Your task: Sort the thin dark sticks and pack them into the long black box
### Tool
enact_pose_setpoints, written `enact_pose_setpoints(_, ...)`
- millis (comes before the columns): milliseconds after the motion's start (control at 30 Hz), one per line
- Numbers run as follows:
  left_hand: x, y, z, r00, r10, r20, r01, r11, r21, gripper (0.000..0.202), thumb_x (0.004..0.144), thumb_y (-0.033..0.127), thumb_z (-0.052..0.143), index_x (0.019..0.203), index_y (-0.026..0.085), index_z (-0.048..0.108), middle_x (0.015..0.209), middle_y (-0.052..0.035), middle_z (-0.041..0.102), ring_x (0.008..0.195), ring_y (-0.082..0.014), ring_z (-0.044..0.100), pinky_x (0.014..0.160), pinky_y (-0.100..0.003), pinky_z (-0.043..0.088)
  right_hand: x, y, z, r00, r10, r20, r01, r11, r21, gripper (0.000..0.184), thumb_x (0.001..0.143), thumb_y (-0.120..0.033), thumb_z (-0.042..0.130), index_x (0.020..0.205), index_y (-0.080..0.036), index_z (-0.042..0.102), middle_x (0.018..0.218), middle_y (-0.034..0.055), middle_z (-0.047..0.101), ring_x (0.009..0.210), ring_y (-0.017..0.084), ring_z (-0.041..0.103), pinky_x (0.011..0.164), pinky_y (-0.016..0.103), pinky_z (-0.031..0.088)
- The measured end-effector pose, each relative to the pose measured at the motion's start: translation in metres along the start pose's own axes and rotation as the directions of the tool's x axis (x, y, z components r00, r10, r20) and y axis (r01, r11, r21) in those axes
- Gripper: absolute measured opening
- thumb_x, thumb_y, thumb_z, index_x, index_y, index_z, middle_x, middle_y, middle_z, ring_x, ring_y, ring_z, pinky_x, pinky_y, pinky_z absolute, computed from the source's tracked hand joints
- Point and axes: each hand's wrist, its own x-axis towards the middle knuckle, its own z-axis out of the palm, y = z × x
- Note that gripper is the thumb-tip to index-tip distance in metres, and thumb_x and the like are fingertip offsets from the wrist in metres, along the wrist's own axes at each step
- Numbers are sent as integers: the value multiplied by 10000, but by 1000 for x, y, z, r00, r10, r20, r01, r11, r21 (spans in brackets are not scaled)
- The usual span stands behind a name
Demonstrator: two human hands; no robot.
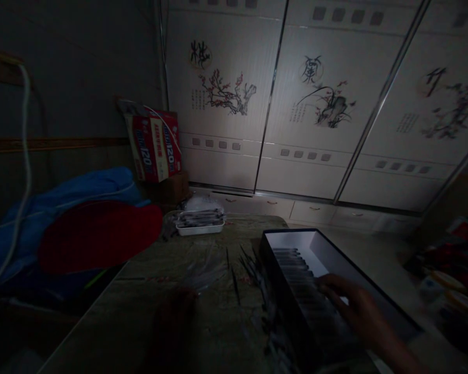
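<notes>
The room is dim, and my hands are partly lost in shadow. My left hand (pixel 177 306) is at the table's near middle, its fingers closed at the edge of a clear plastic bag (pixel 206 270). To the right, my right hand (pixel 353 301) reaches into a long dark-edged box (pixel 327 249) with a white inside. Its fingers are bent together over a row of slim, pen-like sticks in packets (pixel 296 270); what they grip is hidden. Loose dark sticks (pixel 234 285) lie on the table between the hands, with more heaped along the box's left side.
A white tray (pixel 200 228) of similar sticks stands at the table's (pixel 140 296) far edge. Red and blue cloth (pixel 101 236) is piled at left, near a hanging white cable (pixel 25 135). Behind are a red-and-white carton (pixel 156 148) and a sliding-door wardrobe (pixel 226 124).
</notes>
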Motion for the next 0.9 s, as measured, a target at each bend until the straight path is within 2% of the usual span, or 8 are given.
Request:
enact_pose_setpoints(100, 1, -2, -6, 986, 81, -147, -61, 989, 133, 292, 677, 468, 599, 727, 190, 674, 706, -31, 705, 742, -244, 627, 692, -324, 492, -11, -36, 23, 999, -13, -41, 17, 996, 85, 300, 855, -460, 477, 894, -217, 647, 942, 69, 681, 899, 207, 625, 812, 291, 467)
enact_pose_setpoints(233, 5, -5, -12, 956, 201, -211, -137, 949, 284, 325, 778, 465, 475, 754, 191, 647, 675, -15, 675, 697, -223, 617, 655, -303, 480, -22, -72, 76, 992, -63, 112, 47, 989, 139, 308, 897, -415, 425, 954, -212, 649, 948, 60, 680, 900, 191, 622, 790, 272, 471)
enact_pose_setpoints(333, 8, -7, -15, 951, 210, -228, -138, 945, 298, 326, 797, 471, 467, 763, 194, 636, 672, -16, 662, 696, -219, 614, 654, -294, 474, -20, -84, 125, 989, -73, 132, 49, 983, 176, 319, 867, -387, 479, 1069, -190, 626, 1042, 75, 660, 976, 209, 602, 850, 295, 455)
enact_pose_setpoints(400, 9, -6, -15, 949, 201, -244, -128, 950, 284, 325, 798, 475, 474, 780, 192, 632, 691, -24, 669, 724, -224, 622, 669, -294, 475, -14, -89, 156, 984, -95, 151, 58, 971, 234, 268, 870, -320, 464, 1034, -191, 631, 975, 65, 669, 918, 198, 615, 817, 292, 468)
enact_pose_setpoints(500, 9, -5, -15, 943, 180, -280, -108, 961, 254, 331, 797, 474, 473, 780, 185, 632, 717, -39, 682, 747, -234, 628, 673, -297, 476, 0, -99, 193, 977, -206, 52, 187, 951, 246, 259, 832, -210, 484, 1060, -190, 606, 1014, 73, 635, 954, 194, 585, 848, 306, 450)
enact_pose_setpoints(567, 9, -5, -14, 943, 174, -283, -103, 963, 248, 321, 796, 463, 472, 762, 186, 630, 695, -34, 676, 711, -227, 622, 661, -296, 473, 10, -109, 211, 963, -267, 25, 260, 951, 170, 280, 805, -129, 469, 1040, -196, 605, 1020, 73, 608, 968, 192, 559, 849, 310, 439)
enact_pose_setpoints(733, 10, -10, -15, 941, 175, -289, -102, 963, 249, 287, 788, 427, 484, 780, 188, 643, 763, -40, 698, 751, -232, 633, 712, -305, 473, 25, -129, 239, 960, -260, 103, 269, 959, -92, 281, 744, -50, 495, 946, -202, 619, 966, 64, 595, 909, 200, 534, 794, 300, 427)
enact_pose_setpoints(900, 11, -12, -13, 952, 203, -228, -129, 945, 300, 274, 780, 417, 495, 766, 186, 640, 715, -30, 693, 706, -232, 634, 689, -317, 480, 24, -124, 257, 970, -214, 118, 232, 957, -176, 315, 730, 15, 460, 898, -189, 632, 925, 82, 602, 882, 215, 535, 761, 314, 411)
